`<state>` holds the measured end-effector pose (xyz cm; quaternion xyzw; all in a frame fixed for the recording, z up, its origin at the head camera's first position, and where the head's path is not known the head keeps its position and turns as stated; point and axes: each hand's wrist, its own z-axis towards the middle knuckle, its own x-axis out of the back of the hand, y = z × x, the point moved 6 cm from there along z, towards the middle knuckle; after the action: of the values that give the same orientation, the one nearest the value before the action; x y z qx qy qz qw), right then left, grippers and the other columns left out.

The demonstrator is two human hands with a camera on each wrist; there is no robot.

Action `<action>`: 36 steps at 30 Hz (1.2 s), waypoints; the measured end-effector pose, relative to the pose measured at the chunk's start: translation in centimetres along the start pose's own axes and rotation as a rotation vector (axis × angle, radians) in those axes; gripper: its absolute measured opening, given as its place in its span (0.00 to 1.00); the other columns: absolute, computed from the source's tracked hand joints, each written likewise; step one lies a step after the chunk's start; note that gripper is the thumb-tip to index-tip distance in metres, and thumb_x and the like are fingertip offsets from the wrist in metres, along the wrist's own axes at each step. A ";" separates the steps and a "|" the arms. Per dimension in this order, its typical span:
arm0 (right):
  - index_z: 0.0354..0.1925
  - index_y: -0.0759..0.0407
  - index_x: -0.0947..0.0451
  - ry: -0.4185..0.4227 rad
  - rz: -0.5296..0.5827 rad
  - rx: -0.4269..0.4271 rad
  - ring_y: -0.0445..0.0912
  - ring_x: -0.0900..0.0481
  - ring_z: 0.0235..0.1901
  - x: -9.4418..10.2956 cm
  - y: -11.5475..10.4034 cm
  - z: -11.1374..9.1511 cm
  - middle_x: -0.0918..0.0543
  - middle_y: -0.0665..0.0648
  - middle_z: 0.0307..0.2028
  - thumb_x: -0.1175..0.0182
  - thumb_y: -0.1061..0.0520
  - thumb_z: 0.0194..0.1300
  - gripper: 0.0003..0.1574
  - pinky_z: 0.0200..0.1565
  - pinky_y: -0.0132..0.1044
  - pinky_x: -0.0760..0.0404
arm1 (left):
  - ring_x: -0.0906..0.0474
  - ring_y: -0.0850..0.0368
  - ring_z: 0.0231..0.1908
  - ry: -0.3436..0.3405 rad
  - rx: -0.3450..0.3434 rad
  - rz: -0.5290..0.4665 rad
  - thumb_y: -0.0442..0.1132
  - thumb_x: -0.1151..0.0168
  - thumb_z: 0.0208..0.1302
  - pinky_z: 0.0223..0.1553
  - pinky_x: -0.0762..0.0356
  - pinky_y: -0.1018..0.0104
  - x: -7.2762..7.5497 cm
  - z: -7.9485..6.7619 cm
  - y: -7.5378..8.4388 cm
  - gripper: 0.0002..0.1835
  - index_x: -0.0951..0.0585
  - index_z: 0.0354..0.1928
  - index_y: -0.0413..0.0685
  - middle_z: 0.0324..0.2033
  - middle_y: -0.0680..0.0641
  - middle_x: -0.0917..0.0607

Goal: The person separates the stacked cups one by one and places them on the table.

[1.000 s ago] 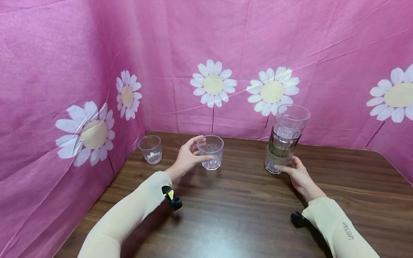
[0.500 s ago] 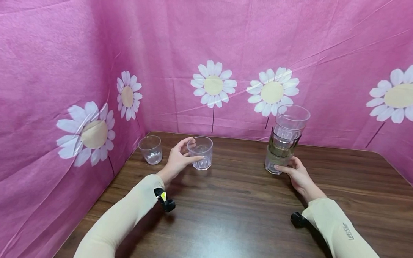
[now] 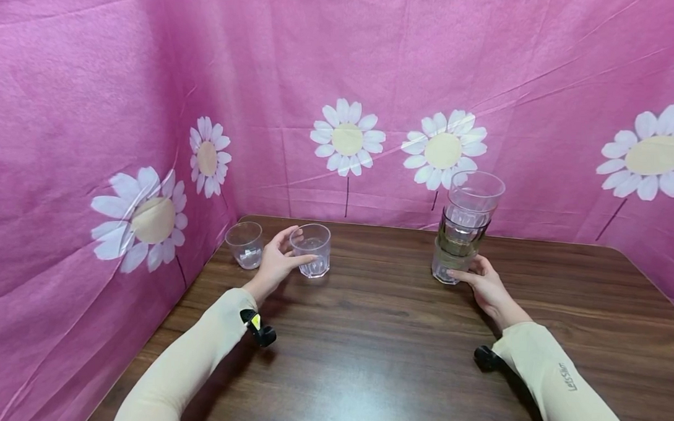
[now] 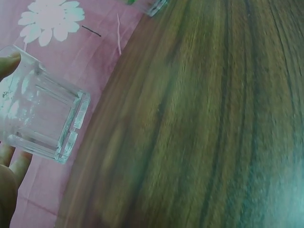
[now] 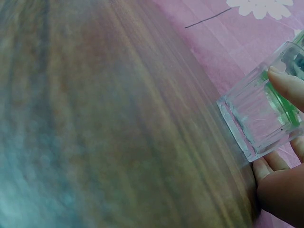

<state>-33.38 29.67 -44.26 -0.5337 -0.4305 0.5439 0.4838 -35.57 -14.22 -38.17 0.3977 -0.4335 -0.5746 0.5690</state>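
Observation:
Between its thumb and fingers, my left hand [image 3: 276, 262] holds a clear glass [image 3: 313, 253] upright, from its left side. In the left wrist view the thumb lies on one side of this glass [image 4: 42, 107] and fingertips on the other. On the right, my right hand [image 3: 486, 284] grips the bottom clear glass [image 3: 442, 268] of a stack. A greenish tinted glass [image 3: 460, 239] sits in that bottom one, and a further clear glass [image 3: 474, 193] tops the stack. The right wrist view shows the thumb on the bottom glass [image 5: 259, 107] and fingers behind it.
Another clear glass [image 3: 245, 247] stands at the table's back left corner, close to my left hand. The wooden table [image 3: 366, 335] ends at the back against a pink cloth [image 3: 275, 66] printed with daisies, which also runs along the left side.
My left hand has carried its clear glass to the left, nearer the glass in the corner. My right hand and the stack have stayed in place.

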 end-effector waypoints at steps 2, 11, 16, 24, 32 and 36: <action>0.51 0.44 0.35 -0.001 -0.007 -0.007 0.32 0.27 0.45 0.0 0.1 0.0 0.21 0.37 0.41 0.40 0.75 0.63 0.30 0.47 0.22 0.27 | 0.30 0.37 0.63 0.011 0.003 -0.004 0.20 0.25 0.45 0.63 0.27 0.51 0.3 0.0 -0.3 0.43 0.32 0.67 0.32 0.62 0.32 0.25; 0.51 0.45 0.36 0.003 -0.002 -0.016 0.32 0.27 0.45 0.0 -0.1 -0.1 0.21 0.37 0.41 0.39 0.75 0.63 0.31 0.47 0.21 0.27 | 0.31 0.35 0.63 0.048 0.012 -0.020 0.17 0.27 0.45 0.62 0.26 0.54 0.8 -0.2 -1.0 0.43 0.33 0.66 0.29 0.62 0.30 0.26; 0.50 0.44 0.35 0.006 -0.019 -0.014 0.32 0.28 0.45 0.0 -0.1 -0.2 0.21 0.36 0.41 0.38 0.73 0.63 0.30 0.47 0.21 0.27 | 0.29 0.38 0.63 0.065 0.030 -0.009 0.18 0.26 0.44 0.61 0.25 0.56 0.9 -0.3 -1.7 0.43 0.32 0.66 0.29 0.62 0.30 0.26; 0.50 0.44 0.35 0.006 -0.014 -0.009 0.33 0.28 0.46 -0.3 -0.3 -0.2 0.22 0.36 0.41 0.38 0.73 0.62 0.30 0.47 0.22 0.28 | 0.29 0.37 0.63 0.073 0.054 0.022 0.19 0.25 0.44 0.62 0.27 0.52 1.2 -0.6 -2.7 0.44 0.33 0.66 0.30 0.63 0.27 0.29; 0.51 0.44 0.37 0.000 -0.016 -0.017 0.33 0.29 0.46 -0.3 -0.3 -0.2 0.23 0.37 0.42 0.38 0.73 0.63 0.31 0.47 0.22 0.27 | 0.30 0.37 0.64 0.072 0.033 0.007 0.18 0.26 0.43 0.64 0.28 0.51 1.2 -0.8 -3.1 0.44 0.34 0.66 0.29 0.64 0.27 0.30; 0.51 0.45 0.36 -0.002 -0.006 -0.005 0.33 0.28 0.46 -0.3 -0.3 -0.2 0.23 0.37 0.42 0.39 0.74 0.63 0.30 0.47 0.22 0.27 | 0.33 0.37 0.66 0.070 0.031 -0.014 0.17 0.27 0.43 0.66 0.31 0.51 1.1 -1.0 -3.2 0.44 0.35 0.66 0.28 0.65 0.27 0.32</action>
<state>-33.21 29.39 -43.92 -0.5333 -0.4340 0.5416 0.4837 -35.69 -15.44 -41.50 0.4293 -0.4193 -0.5573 0.5738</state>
